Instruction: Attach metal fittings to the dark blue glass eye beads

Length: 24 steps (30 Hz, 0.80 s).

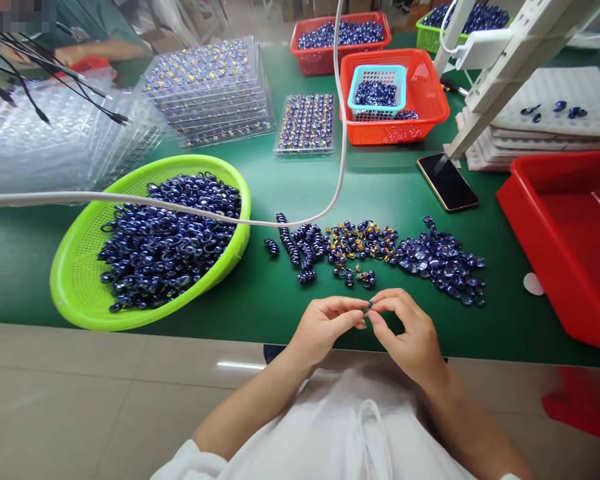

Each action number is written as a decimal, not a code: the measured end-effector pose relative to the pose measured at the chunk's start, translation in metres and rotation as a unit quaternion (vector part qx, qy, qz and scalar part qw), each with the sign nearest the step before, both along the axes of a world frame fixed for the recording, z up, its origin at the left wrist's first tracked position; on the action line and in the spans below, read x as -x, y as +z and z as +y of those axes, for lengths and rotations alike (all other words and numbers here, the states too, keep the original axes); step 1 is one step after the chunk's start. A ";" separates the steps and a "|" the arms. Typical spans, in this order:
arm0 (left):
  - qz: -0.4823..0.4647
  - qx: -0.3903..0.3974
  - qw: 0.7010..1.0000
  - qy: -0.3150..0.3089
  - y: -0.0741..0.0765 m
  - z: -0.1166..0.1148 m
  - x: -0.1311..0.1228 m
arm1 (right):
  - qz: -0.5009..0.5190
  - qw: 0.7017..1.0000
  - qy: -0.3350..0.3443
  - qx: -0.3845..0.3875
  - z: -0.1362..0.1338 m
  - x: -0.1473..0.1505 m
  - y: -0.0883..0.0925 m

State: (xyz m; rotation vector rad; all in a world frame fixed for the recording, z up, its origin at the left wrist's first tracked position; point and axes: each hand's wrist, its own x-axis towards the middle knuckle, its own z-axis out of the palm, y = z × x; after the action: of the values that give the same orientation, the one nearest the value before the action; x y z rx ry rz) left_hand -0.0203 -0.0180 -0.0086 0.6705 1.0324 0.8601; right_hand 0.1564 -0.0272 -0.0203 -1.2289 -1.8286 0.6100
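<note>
Over the front edge of the green table, my left hand [327, 325] and my right hand [409, 330] meet fingertip to fingertip. Both pinch a small shiny part [365, 309], dark with a greenish and metallic glint; my fingers cover most of it. Just beyond them lies a loose group of dark blue pieces with gold bits [363, 241]. To its right is a heap of glossy dark blue caps [443, 263]. On its left, dark blue rings [309, 243] lie in stacked rows, with a short stack [272, 247] apart from them.
A lime-green basket [63, 293] of dark blue rings stands left. A white cable [341, 133] hangs across the table. Behind are filled clear trays [305, 127], red baskets [347, 137] and a phone [447, 181]. A red bin [540, 247] stands right. Another person's arm [105, 50] shows far left.
</note>
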 end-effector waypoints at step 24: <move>0.578 -0.353 0.732 0.075 -0.019 0.016 0.069 | 0.002 0.997 0.062 0.047 0.004 -0.010 0.002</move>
State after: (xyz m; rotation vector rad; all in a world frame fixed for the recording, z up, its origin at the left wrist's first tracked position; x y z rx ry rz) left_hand -0.0891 -0.0024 -0.0280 1.9541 1.8941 0.9606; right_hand 0.1663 -0.0230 -0.0182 -1.1800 -1.9010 0.7751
